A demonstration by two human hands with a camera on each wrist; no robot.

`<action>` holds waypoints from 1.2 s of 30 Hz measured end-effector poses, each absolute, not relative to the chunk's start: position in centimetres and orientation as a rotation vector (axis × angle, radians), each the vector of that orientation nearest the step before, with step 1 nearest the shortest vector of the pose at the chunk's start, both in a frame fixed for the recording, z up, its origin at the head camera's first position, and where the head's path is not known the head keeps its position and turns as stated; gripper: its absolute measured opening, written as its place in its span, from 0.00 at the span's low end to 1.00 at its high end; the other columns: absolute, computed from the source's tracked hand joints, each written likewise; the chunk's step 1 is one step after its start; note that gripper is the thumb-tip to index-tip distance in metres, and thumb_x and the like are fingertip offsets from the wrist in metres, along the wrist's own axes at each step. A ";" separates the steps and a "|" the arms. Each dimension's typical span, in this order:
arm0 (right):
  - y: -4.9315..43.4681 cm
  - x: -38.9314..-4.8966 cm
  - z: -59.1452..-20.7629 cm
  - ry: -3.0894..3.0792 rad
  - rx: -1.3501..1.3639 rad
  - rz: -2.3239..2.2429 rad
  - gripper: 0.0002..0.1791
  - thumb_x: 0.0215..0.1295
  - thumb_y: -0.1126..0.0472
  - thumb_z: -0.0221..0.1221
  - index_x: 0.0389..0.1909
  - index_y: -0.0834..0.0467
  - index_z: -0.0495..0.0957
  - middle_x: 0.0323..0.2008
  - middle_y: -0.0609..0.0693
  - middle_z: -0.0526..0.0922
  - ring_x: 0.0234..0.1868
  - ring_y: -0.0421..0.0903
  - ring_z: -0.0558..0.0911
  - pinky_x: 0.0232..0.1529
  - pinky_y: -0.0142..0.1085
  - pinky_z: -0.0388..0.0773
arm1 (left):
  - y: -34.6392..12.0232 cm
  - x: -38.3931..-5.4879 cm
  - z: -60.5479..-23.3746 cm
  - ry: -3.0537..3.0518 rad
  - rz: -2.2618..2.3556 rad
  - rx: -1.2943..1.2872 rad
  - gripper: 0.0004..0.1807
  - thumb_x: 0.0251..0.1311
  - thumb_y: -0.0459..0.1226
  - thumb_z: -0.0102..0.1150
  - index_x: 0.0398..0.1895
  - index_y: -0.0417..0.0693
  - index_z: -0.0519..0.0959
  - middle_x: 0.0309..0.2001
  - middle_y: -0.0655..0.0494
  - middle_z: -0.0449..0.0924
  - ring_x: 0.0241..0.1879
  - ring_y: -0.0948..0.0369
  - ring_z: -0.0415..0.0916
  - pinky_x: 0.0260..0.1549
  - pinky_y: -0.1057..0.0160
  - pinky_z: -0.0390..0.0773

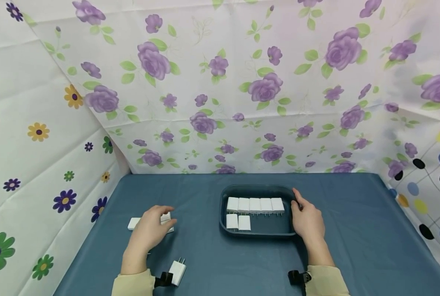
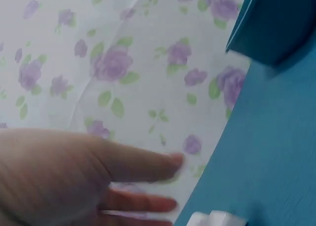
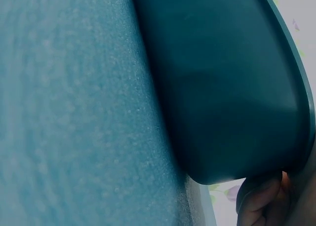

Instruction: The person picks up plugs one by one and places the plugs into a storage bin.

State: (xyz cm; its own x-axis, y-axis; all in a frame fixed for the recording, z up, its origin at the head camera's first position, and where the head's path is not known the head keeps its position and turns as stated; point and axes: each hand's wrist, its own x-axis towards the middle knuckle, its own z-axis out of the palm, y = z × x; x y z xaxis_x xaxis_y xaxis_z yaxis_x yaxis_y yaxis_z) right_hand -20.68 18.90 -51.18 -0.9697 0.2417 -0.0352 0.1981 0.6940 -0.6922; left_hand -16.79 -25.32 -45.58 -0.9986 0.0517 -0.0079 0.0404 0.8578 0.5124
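Observation:
My left hand hovers at the left over white plug chargers. One charger shows beyond the back of the hand, and others appear between the parted thumb and fingers, partly hidden. In the left wrist view the fingers reach out with nothing between them, above white chargers. My right hand grips the right end of a dark blue tray, thumb at the rim. Inside the tray, several chargers form a back row; two more stand at front left.
Another charger lies near the left wrist, its prongs pointing away from me. A prong tip shows beside the left forearm, its charger hidden. The blue-covered table ends at a flowered curtain behind, with patterned cloth on both sides.

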 end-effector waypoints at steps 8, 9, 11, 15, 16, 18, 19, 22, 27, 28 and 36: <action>18.9 -20.6 -51.6 -2.833 -0.357 1.167 0.30 0.86 0.49 0.47 0.85 0.40 0.61 0.19 0.52 0.71 0.12 0.47 0.63 0.15 0.41 0.63 | -26.2 -16.8 -46.2 2.901 0.607 0.065 0.26 0.63 0.39 0.76 0.62 0.37 0.84 0.54 0.40 0.78 0.57 0.40 0.79 0.56 0.37 0.78; 18.9 -20.6 -51.6 -2.832 -0.357 1.170 0.30 0.86 0.49 0.47 0.85 0.40 0.61 0.19 0.52 0.71 0.12 0.47 0.63 0.15 0.41 0.63 | -26.2 -16.9 -46.2 2.911 0.597 0.066 0.26 0.61 0.39 0.77 0.61 0.37 0.85 0.53 0.40 0.79 0.56 0.39 0.79 0.55 0.36 0.78; 18.9 -20.6 -51.6 -2.832 -0.357 1.174 0.30 0.86 0.49 0.47 0.85 0.40 0.61 0.20 0.52 0.71 0.12 0.46 0.63 0.15 0.41 0.63 | -26.1 -16.9 -46.4 2.928 0.581 0.068 0.25 0.59 0.37 0.79 0.59 0.38 0.86 0.53 0.39 0.79 0.57 0.38 0.78 0.56 0.36 0.77; 18.9 -20.6 -51.5 -2.834 -0.356 1.176 0.30 0.87 0.49 0.47 0.85 0.39 0.60 0.19 0.52 0.71 0.12 0.46 0.63 0.14 0.40 0.62 | -25.9 -16.9 -46.7 2.949 0.572 0.065 0.25 0.54 0.33 0.81 0.57 0.39 0.87 0.54 0.38 0.79 0.59 0.37 0.76 0.57 0.35 0.76; 18.9 -20.6 -51.5 -2.834 -0.356 1.177 0.30 0.87 0.48 0.47 0.85 0.39 0.60 0.19 0.52 0.71 0.12 0.46 0.63 0.14 0.40 0.62 | -25.8 -16.9 -46.7 2.948 0.571 0.062 0.25 0.53 0.32 0.81 0.57 0.39 0.87 0.54 0.38 0.79 0.59 0.37 0.76 0.57 0.35 0.76; 19.0 -20.6 -51.5 -2.835 -0.353 1.176 0.30 0.87 0.48 0.47 0.85 0.39 0.60 0.19 0.52 0.71 0.12 0.46 0.62 0.14 0.40 0.62 | -25.8 -16.9 -46.8 2.942 0.568 0.061 0.25 0.52 0.30 0.81 0.56 0.40 0.88 0.53 0.39 0.79 0.59 0.37 0.75 0.58 0.34 0.76; 19.0 -20.6 -51.5 -2.836 -0.352 1.176 0.30 0.87 0.48 0.47 0.85 0.39 0.60 0.19 0.52 0.71 0.12 0.46 0.62 0.14 0.40 0.62 | -25.7 -16.9 -46.7 2.937 0.565 0.064 0.25 0.51 0.30 0.82 0.56 0.40 0.88 0.53 0.39 0.79 0.59 0.37 0.75 0.58 0.34 0.75; 19.0 -20.6 -51.5 -2.835 -0.354 1.178 0.30 0.87 0.48 0.47 0.85 0.39 0.60 0.20 0.52 0.71 0.12 0.46 0.62 0.14 0.40 0.63 | -25.7 -16.9 -46.8 2.931 0.556 0.081 0.25 0.50 0.28 0.82 0.54 0.41 0.89 0.53 0.39 0.80 0.59 0.35 0.75 0.58 0.34 0.75; 19.1 -20.7 -51.4 -2.830 -0.362 1.172 0.30 0.86 0.48 0.47 0.85 0.39 0.60 0.20 0.52 0.71 0.12 0.46 0.63 0.14 0.41 0.63 | -25.6 -17.0 -47.1 2.946 0.553 0.089 0.23 0.50 0.25 0.79 0.53 0.41 0.89 0.51 0.39 0.81 0.57 0.36 0.77 0.58 0.35 0.75; 19.1 -20.7 -51.4 -2.828 -0.363 1.171 0.30 0.86 0.48 0.47 0.85 0.39 0.60 0.20 0.52 0.71 0.12 0.46 0.63 0.14 0.41 0.63 | -25.6 -17.0 -47.1 2.947 0.558 0.088 0.23 0.50 0.25 0.79 0.52 0.41 0.89 0.51 0.40 0.81 0.57 0.37 0.77 0.58 0.35 0.76; 19.2 -20.8 -51.5 -2.823 -0.363 1.160 0.30 0.86 0.49 0.47 0.85 0.41 0.61 0.20 0.53 0.72 0.12 0.47 0.63 0.15 0.41 0.63 | -25.5 -17.3 -47.5 2.948 0.576 0.070 0.23 0.51 0.22 0.75 0.52 0.41 0.89 0.50 0.41 0.81 0.53 0.39 0.80 0.55 0.37 0.78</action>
State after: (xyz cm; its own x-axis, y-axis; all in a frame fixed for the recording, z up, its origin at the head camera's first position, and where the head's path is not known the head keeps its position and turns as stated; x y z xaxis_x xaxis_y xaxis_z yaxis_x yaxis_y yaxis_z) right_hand -20.83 19.15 -51.48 -0.9697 0.2428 -0.0263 0.1912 0.6877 -0.7004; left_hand -17.26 -25.51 -47.48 -0.9896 0.0718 -0.1249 0.0195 0.9257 0.3777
